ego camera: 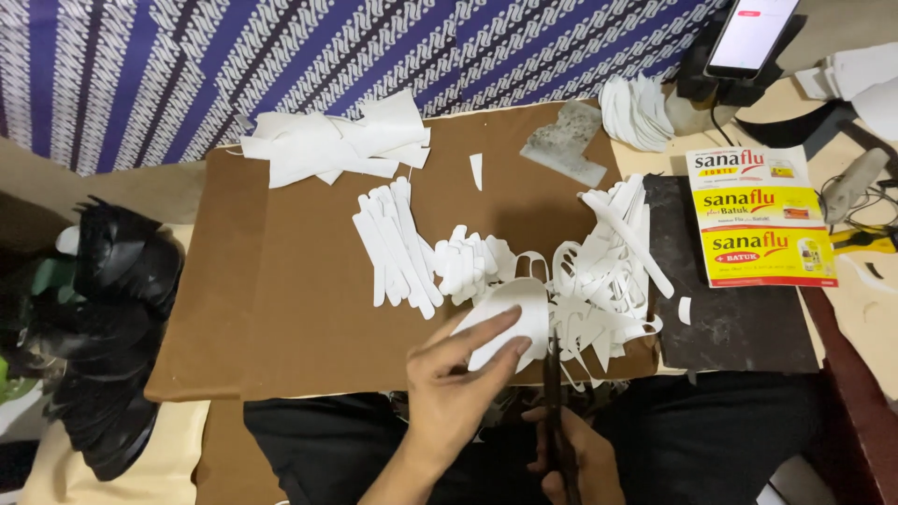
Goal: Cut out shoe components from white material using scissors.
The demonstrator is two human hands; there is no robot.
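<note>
My left hand (458, 379) pinches a rounded white foam piece (510, 318) between thumb and fingers at the near edge of the brown cardboard (281, 281). My right hand (580, 458) grips dark scissors (554, 393), whose blades point up and meet the right edge of the white piece. Directly beyond lie a row of white strips (398, 243), a cluster of small white cut pieces (472, 262) and a tangle of white offcuts (608, 266).
Larger white sheets (337, 145) lie at the board's far edge, and a stack of white shapes (636, 112) farther right. A yellow and white printed card (760, 217) rests beside a dark mat (739, 323). A phone (751, 36) stands at top right. Black pieces (108, 327) are heaped at left.
</note>
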